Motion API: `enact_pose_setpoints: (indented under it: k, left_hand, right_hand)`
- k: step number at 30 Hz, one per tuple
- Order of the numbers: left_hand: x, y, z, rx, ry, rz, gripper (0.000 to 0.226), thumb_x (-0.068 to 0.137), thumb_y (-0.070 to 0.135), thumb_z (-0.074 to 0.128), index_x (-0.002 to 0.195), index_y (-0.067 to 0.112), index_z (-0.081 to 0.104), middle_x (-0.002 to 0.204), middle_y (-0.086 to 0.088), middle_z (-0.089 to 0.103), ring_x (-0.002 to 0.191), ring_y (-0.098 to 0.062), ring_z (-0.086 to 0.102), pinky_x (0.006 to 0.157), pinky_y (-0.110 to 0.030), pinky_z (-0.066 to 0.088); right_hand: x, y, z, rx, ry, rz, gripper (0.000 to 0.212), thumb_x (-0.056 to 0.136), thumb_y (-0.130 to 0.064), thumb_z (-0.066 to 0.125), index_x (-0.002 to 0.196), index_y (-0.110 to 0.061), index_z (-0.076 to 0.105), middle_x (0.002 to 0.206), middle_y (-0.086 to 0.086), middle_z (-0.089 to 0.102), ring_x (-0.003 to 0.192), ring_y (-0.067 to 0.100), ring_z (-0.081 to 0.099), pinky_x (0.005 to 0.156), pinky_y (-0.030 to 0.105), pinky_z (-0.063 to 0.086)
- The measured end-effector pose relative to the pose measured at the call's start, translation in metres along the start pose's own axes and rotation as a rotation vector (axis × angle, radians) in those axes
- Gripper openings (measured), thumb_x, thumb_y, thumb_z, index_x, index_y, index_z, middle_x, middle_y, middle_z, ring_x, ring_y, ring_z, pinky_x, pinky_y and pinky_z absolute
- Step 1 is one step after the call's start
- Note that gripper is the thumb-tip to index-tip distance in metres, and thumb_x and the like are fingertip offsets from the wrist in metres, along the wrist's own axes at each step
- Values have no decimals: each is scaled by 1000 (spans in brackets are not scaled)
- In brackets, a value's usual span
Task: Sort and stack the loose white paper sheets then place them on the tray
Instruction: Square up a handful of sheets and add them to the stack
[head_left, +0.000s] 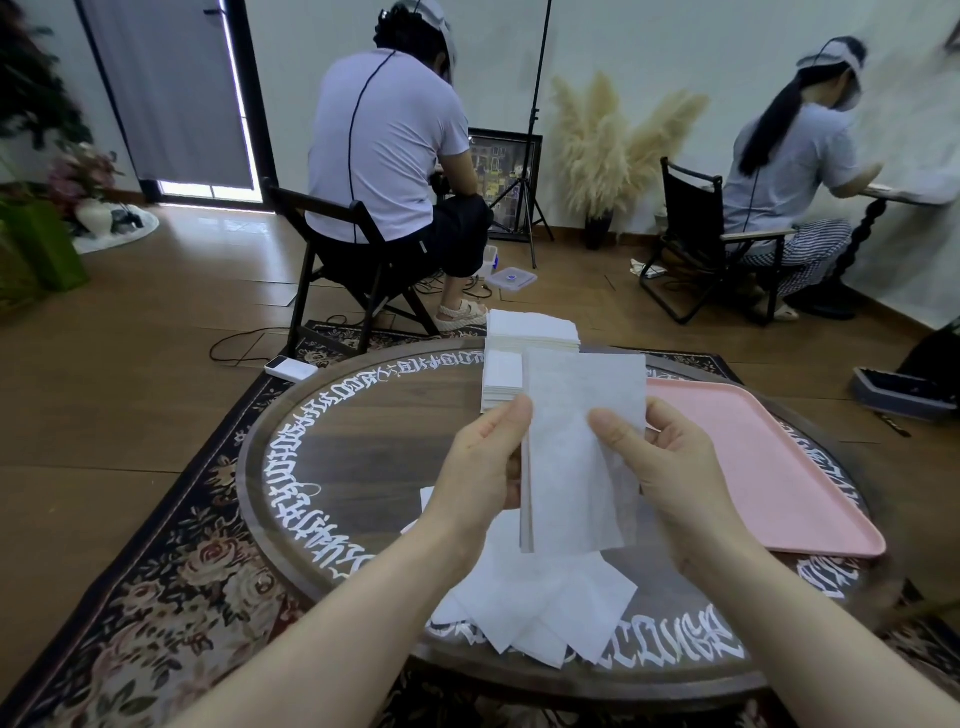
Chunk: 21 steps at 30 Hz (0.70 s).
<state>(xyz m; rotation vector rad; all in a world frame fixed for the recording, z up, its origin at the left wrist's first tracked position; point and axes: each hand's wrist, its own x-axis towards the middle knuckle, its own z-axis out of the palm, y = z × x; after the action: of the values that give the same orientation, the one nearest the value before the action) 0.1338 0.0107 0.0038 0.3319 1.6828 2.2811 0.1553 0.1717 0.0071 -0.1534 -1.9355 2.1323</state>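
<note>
Paper sheets (576, 457) between both hands, tray (769, 467) just beside.

round table (363, 457) | floral rug (171, 587) | two seated people (389, 145) | pampas grass (608, 150)

Both hands — left hand (480, 467), right hand (670, 460) — hold a thin stack of white paper sheets (579, 452) at frame centre, above the round dark wooden surface (363, 457).
</note>
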Motion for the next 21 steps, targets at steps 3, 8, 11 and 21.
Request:
enact_pose_setpoints:
  k: [3, 8, 11, 21]
  left_hand:
    - [0, -1, 0, 3, -38, 39, 31, 92, 33, 58, 114, 14, 69, 101, -4, 76, 84, -15, 73, 68, -28, 58]
    - [-2, -3, 1, -12, 4, 96, 19, 98, 7, 54, 110, 10, 68, 95, -1, 77, 79, -10, 73, 62, -18, 54]
    - [-3, -3, 2, -7, 32, 96, 20, 100, 10, 51, 110, 11, 68, 100, -4, 76, 82, -11, 72, 63, -19, 54]
    - [2, -2, 2, -88, 156, 16, 22, 103, 16, 46, 111, 14, 67, 107, -6, 75, 91, -18, 70, 71, -29, 57]
  right_hand:
    - [-1, -1, 0, -1, 7, 1, 27, 86, -18, 71, 109, -6, 66, 100, 10, 76, 93, 29, 73, 76, 38, 58]
    - [-4, -3, 3, 20, -8, 25, 27, 86, -18, 71, 111, -8, 66, 103, 8, 76, 93, 27, 73, 72, 36, 56]
    - [-4, -3, 4, 55, -32, 37, 28, 86, -16, 71, 112, -7, 66, 103, 9, 76, 91, 26, 74, 64, 28, 57]
    - [0, -1, 3, -100, 20, -12, 62, 64, -36, 80, 118, -17, 57, 107, 0, 71, 92, 9, 70, 66, 20, 54]
